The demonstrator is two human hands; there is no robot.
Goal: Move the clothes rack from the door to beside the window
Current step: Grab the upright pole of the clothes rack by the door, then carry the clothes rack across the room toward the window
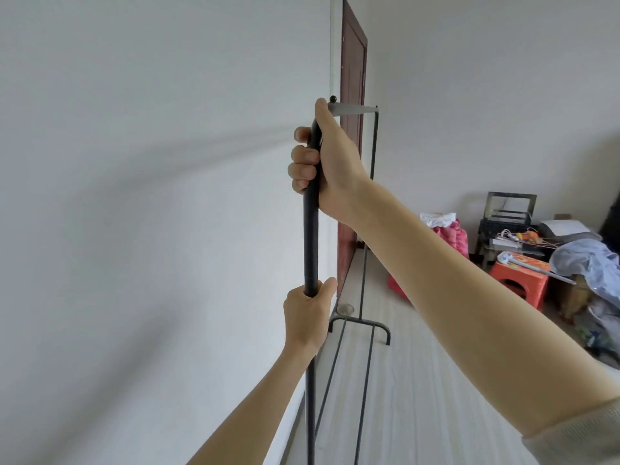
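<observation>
Head view of a room with a pale wood-grain floor (412, 380) and plain white walls. The left wall (151, 196) runs away from the camera to a reddish-brown door (352, 129) set at its far end. Along the right side of the room stands a clutter of household goods: an orange plastic stool (520, 280) with a box on top, a pink bundle (453, 236) on the floor near the far wall, a dark crate (506, 219) holding cables and small items, and a heap of bluish-grey fabric (590, 260) at the right edge. The clothes rack (310, 236), a black metal frame, stands close alongside the left wall, its length running toward the door; its far upright (373, 156) and arched far foot (360, 325) lie just in front of the door, and two thin lower rails run back along the floor toward the camera. A pale top bar (352, 110) joins the two uprights. The right hand (322, 162) is clenched around the near upright just below the top bar, fingers wrapped on the wall side and thumb pointing upward, forearm extended from the lower right with a light sleeve cuff (577, 437) at the frame corner. The left hand (308, 313) grasps the same upright lower down, knuckles toward the camera, forearm rising from the bottom edge.
</observation>
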